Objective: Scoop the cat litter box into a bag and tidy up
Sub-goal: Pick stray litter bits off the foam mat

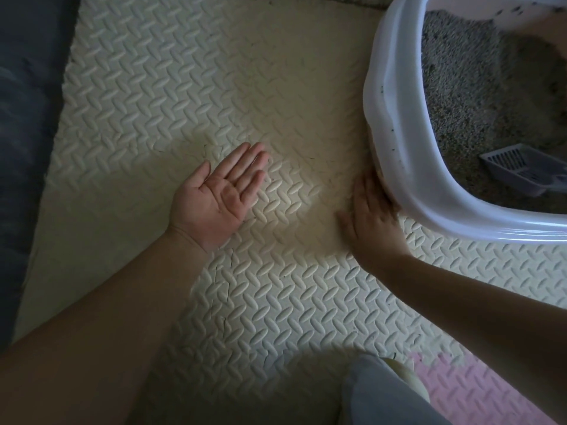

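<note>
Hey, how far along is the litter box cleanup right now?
Scooping may be over: the grey slotted plastic scoop lies unheld in the white plastic litter box. In hand: right hand flat on the cream foam mat, left hand palm up. Left: bagging; no bag shows.

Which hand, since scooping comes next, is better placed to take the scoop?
Right, probably. The right hand lies against the litter box rim, nearest the scoop lying in the litter. The left hand is palm up on the mat, farther off.
</note>
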Demonstrator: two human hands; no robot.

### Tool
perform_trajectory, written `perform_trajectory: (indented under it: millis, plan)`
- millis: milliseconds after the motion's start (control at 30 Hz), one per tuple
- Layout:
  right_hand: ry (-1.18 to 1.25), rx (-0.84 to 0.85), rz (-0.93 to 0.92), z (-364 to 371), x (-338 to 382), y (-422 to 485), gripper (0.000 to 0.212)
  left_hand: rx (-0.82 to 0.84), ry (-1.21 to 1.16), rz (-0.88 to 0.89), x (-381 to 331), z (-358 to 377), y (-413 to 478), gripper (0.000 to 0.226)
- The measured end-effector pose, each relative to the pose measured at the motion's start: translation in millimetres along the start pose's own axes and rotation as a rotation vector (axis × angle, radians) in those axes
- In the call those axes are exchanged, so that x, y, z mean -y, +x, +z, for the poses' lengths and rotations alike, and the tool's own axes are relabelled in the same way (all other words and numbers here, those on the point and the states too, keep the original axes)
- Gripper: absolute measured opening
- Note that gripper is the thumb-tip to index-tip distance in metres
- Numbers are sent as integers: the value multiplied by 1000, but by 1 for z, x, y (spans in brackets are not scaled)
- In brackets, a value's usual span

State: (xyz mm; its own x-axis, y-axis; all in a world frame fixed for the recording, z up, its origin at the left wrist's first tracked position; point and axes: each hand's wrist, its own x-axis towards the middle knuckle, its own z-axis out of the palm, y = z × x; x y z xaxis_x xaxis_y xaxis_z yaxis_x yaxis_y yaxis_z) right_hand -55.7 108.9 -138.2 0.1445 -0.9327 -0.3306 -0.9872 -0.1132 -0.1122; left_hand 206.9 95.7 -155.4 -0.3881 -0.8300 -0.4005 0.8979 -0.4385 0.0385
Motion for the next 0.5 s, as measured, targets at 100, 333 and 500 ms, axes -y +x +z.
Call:
perform_trajectory:
  millis: [100, 333, 500]
  plan:
    - [87, -10, 25, -4, 10, 0, 68, 4, 0, 13, -4, -3, 0, 66]
    - [105, -108, -19, -12, 5, -6, 54, 5, 6, 1, -4, -6, -1, 68]
    - [156, -168, 4, -9, 5, -13, 50, 7, 7, -19, 1, -5, -1, 65]
